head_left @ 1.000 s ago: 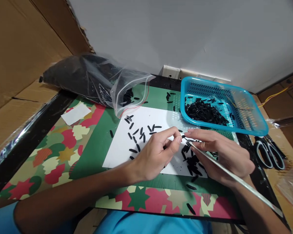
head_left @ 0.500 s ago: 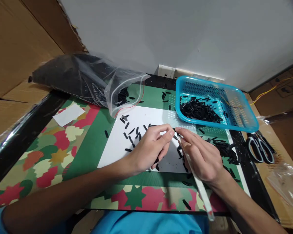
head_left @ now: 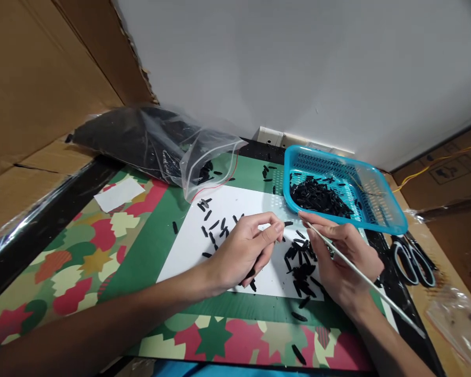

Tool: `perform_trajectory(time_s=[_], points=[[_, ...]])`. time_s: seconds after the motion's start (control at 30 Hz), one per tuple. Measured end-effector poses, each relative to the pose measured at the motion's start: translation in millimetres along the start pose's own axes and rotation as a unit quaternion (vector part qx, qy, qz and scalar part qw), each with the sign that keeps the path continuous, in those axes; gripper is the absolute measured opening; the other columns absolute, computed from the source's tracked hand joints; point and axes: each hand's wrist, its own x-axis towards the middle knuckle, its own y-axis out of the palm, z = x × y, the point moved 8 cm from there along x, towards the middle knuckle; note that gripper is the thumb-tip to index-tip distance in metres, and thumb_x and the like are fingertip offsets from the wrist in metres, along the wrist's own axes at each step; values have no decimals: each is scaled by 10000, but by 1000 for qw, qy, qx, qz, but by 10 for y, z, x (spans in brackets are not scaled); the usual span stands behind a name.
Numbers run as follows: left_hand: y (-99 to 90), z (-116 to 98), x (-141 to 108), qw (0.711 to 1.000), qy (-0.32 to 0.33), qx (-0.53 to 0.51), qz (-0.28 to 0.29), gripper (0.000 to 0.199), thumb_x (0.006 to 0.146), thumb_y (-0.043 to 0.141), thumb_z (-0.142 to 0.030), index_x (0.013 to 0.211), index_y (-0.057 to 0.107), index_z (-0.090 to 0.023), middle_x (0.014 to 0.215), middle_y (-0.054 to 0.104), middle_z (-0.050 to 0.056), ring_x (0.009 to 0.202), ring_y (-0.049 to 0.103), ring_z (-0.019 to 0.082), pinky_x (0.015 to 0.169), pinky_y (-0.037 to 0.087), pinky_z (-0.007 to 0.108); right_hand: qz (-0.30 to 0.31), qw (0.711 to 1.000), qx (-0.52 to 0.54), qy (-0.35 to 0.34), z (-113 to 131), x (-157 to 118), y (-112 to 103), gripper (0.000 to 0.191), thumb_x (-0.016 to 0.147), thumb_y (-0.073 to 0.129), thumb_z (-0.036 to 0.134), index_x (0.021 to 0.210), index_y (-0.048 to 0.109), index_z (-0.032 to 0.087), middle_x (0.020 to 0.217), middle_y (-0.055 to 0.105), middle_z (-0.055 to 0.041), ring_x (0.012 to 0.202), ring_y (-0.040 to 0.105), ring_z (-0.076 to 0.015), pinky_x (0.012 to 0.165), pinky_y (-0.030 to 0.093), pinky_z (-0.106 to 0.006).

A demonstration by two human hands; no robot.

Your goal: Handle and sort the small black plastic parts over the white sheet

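Note:
My left hand (head_left: pixel 251 246) is closed over the white paper (head_left: pixel 184 241), thumb and forefinger pinching a small dark elongated piece (head_left: pixel 288 224) that sticks out past the fingertips. More dark pieces show against its curled lower fingers. In my right hand (head_left: pixel 341 256) is a thin, flat white stick (head_left: pixel 372 285), gripped near its upper end, the long end slanting down to the right. That hand is just right of the left one, apart from it. Between and below them lies a loose heap of black pieces (head_left: pixel 302 267); others are scattered on the paper's left half.
A blue plastic basket (head_left: pixel 384 228) with black pieces inside stands behind my right hand. At the back left lies a clear zip bag (head_left: pixel 141 141) full of dark material. Scissors (head_left: pixel 412 262) and a small plastic bag (head_left: pixel 453 319) lie at the right, a white card (head_left: pixel 120 193) at the left.
My right hand has moved right, away from the left fingertips, and the stick has turned to slant further right. The heap is now uncovered. The whole view has shifted slightly.

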Motion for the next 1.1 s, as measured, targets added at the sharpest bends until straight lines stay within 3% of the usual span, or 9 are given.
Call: perform_trajectory(time_s=[0.17,0.43,0.83,1.1], points=[[-7,40,4,1000,-7,17,-5,436,1017,574,-642,938,548,-214,429,458,-119,253,309,60,273,240,140,27,997,70,3,73,10,21,132,928,768,101,954,703,212,1101,853,-120,990,846,-290,809,720,-385],[-24,-21,-2,998,36,37,-25,379,1051,569,-562,922,564,-206,442,473,-113,281,322,39,314,279,113,76,994,69,31,48,26,58,117,946,758,106,971,721,215,1099,857,-102,1001,845,-278,824,715,-361],[3,21,-30,998,21,51,-13,393,1069,527,-556,1175,654,-200,473,459,-110,285,304,70,291,290,159,95,988,115,52,17,-71,118,165,982,710,85,1024,647,231,1196,836,-114,1141,803,-313,916,710,-400],[25,-105,-46,987,78,140,-30,286,1086,552,-451,1100,684,-197,469,437,-95,391,404,74,400,336,160,82,986,121,76,-12,-101,112,174,977,731,123,956,613,249,1154,847,-103,1156,795,-333,882,718,-411]])
